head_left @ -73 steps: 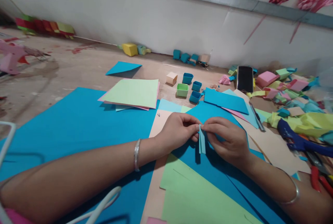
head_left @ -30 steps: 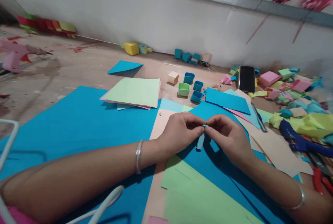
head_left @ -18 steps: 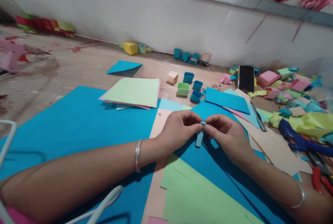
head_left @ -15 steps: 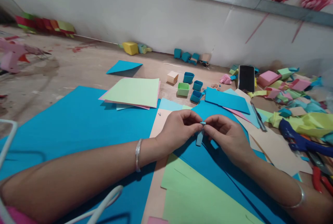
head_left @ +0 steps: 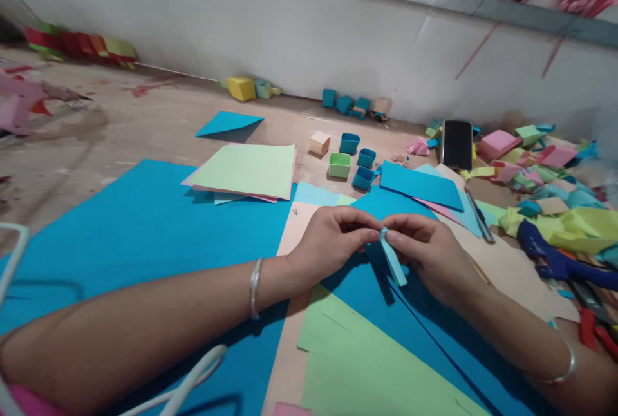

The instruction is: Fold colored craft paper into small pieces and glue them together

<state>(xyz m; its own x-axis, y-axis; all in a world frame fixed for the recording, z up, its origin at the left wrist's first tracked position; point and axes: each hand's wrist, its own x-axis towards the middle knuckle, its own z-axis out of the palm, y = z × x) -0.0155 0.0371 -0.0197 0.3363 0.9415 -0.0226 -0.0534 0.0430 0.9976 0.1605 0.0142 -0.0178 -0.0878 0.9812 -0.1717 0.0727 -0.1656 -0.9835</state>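
Note:
A narrow light-blue paper strip (head_left: 394, 263) hangs from between my fingertips, its upper end pinched and partly hidden by them. My left hand (head_left: 333, 239) closes thumb and forefinger on that end from the left. From the right, my right hand (head_left: 432, 255) pinches it too, so the two hands nearly touch. Beneath them lies blue paper (head_left: 367, 287), overlapped in front by light-green sheets (head_left: 371, 364). Just beyond my hands stand small open blue paper boxes (head_left: 363, 178) and an open green one (head_left: 339, 165).
A stack of pale-green and pink squares (head_left: 246, 170) lies left of the boxes. To the right are a phone (head_left: 457, 145), a craft knife (head_left: 479, 216), blue-handled pliers (head_left: 550, 258), red-handled scissors (head_left: 589, 329) and paper scraps (head_left: 574, 229). A pink glue gun (head_left: 19, 100) sits far left.
The pinched end has shifted slightly right, and my fingertips have come closer together. The strip's loose end has swung right and now shows more of its length.

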